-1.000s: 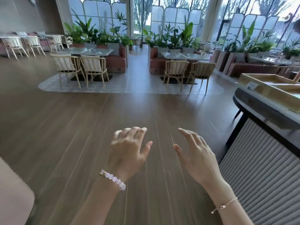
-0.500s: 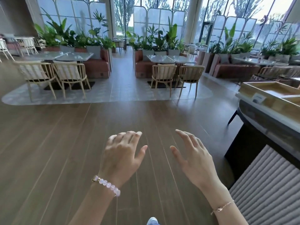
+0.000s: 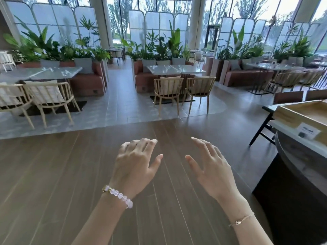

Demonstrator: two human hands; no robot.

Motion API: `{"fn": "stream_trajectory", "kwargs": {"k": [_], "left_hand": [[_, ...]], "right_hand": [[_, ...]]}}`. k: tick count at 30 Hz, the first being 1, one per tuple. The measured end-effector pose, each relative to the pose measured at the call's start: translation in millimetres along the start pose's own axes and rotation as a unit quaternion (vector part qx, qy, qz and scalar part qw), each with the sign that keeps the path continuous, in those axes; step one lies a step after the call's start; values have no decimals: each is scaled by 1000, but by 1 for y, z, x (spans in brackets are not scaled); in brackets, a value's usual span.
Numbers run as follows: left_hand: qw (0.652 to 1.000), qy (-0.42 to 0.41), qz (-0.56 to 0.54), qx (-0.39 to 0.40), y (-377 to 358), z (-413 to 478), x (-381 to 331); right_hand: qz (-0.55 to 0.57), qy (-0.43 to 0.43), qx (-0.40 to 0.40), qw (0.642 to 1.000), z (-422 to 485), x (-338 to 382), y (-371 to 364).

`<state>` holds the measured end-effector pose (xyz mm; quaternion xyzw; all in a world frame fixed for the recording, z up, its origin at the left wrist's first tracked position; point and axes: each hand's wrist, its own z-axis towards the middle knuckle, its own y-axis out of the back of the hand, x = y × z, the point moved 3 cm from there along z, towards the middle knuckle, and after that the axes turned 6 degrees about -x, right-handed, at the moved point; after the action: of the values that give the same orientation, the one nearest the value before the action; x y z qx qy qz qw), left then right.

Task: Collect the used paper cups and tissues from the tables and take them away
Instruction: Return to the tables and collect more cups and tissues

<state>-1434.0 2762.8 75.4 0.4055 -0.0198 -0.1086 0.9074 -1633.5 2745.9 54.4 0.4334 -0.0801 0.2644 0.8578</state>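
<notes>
Empty hands above the brown wood-plank floor (image 3: 53, 174)
Left hand (image 3: 134, 163) and right hand (image 3: 212, 168) hover apart, fingers loosely spread, holding nothing

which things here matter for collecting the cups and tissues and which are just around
For the job: left hand and right hand, both open and empty; left table, middle table, right table. No cups or tissues can be made out.

Just around: wooden chairs, potted plants, wooden tray on the counter.

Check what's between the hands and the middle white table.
Head view: ahead of the left hand and right hand, bare wood floor, pale tile, then two wooden chairs before the middle table.
</notes>
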Motion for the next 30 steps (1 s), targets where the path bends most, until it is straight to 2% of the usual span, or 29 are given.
{"fn": "stream_trajectory", "kwargs": {"k": [11, 19, 30], "left_hand": [[994, -72, -77, 18, -172, 162, 9], [986, -103, -132, 17, -296, 312, 30], [977, -137, -162, 26, -447, 473, 26]], "right_hand": [[-78, -57, -32, 995, 132, -106, -84], [-154, -92, -35, 983, 277, -182, -150], [-183, -139, -51, 972, 424, -306, -221]]}}
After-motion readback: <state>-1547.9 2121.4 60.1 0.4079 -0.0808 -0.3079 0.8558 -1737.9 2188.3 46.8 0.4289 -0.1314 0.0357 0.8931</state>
